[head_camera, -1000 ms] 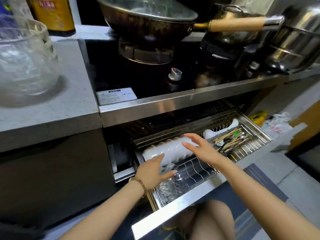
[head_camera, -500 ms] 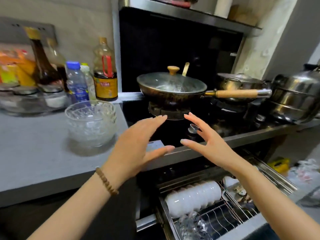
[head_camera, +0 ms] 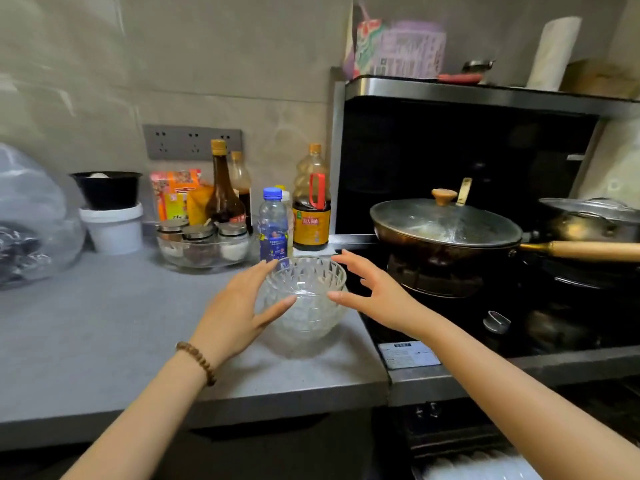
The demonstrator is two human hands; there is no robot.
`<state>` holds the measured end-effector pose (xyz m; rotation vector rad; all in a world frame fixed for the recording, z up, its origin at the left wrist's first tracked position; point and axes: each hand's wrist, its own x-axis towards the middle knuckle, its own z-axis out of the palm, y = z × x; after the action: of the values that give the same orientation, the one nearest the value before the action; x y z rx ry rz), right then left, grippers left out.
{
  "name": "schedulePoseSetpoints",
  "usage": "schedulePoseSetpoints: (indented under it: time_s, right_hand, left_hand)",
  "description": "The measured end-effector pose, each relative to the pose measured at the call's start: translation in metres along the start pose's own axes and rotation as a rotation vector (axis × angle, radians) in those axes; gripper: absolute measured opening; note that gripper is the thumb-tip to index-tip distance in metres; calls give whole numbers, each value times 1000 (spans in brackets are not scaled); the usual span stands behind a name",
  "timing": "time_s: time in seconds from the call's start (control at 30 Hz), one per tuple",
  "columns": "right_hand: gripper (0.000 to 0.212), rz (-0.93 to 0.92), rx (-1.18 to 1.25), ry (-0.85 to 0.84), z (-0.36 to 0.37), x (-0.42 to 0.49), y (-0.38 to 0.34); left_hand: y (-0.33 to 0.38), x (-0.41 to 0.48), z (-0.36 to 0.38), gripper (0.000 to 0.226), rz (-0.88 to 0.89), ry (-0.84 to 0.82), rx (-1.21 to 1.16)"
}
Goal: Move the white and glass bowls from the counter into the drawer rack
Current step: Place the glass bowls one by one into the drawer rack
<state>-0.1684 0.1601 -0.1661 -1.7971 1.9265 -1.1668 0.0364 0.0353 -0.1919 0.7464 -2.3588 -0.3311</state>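
Note:
A stack of cut-glass bowls (head_camera: pixel 306 299) stands on the grey counter (head_camera: pixel 104 327), close to its right end beside the stove. My left hand (head_camera: pixel 239 306) is at the stack's left side, fingers spread, thumb near the glass. My right hand (head_camera: pixel 370 292) is at its right side, also spread, with a small gap to the rim. Neither hand grips the bowls. At the bottom edge, a row of white bowls (head_camera: pixel 478 467) shows in the open drawer rack; the rest of the rack is out of frame.
Behind the bowls stand a water bottle (head_camera: pixel 273 225), sauce bottles (head_camera: pixel 311 202) and a glass dish of spice jars (head_camera: pixel 204 244). A lidded wok (head_camera: pixel 445 226) with a wooden handle sits on the stove to the right. A white tub (head_camera: pixel 114 226) and plastic bag (head_camera: pixel 31 216) are far left.
My view has risen from the drawer rack to the counter. Both hands have left the rack, lifted, and moved left to either side of the glass bowl stack.

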Motion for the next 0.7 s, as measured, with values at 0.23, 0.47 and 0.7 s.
schedulePoseSetpoints:
  time_s: [0.23, 0.47, 0.7]
  right_hand:
    - [42, 45, 33, -35, 9, 15, 5]
    - [16, -9, -50, -21, 14, 13, 11]
    - [20, -81, 14, 54, 9, 11, 2]
  left_hand:
    - [-12, 10, 18, 72, -29, -84, -262]
    - [-15, 12, 25, 37, 10, 4, -386]
    - [-6, 19, 24, 36, -19, 64, -521]
